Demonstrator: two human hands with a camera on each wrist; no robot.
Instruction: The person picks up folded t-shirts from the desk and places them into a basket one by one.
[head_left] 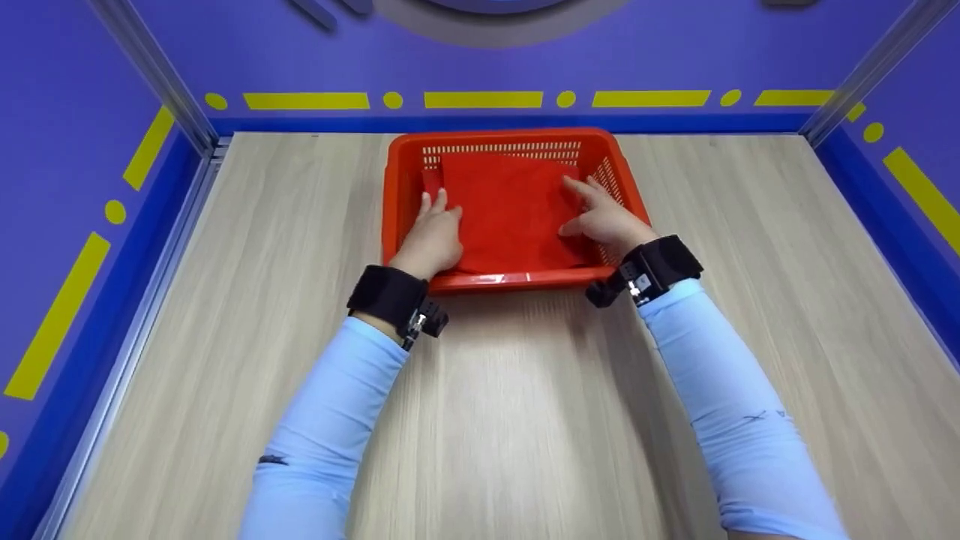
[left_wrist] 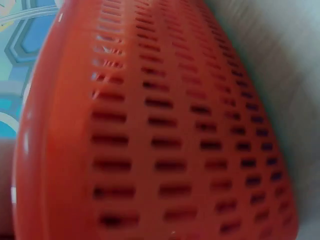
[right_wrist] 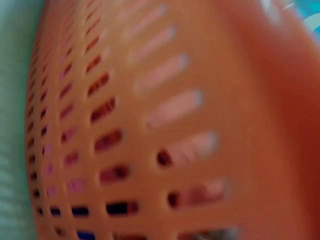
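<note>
A red folded cloth lies inside an orange slotted basket at the far middle of the wooden table. My left hand rests on the cloth's left edge, fingers fairly straight and pointing away. At the cloth's right edge my right hand touches it with fingers spread; whether they pinch the fabric is unclear. Both wrist views are filled by the basket's slotted outer wall, close and blurred, and show neither hand.
The wooden table spreads wide in front of the basket and to both sides. Blue walls with yellow markings and metal rails close it in at the left, right and back.
</note>
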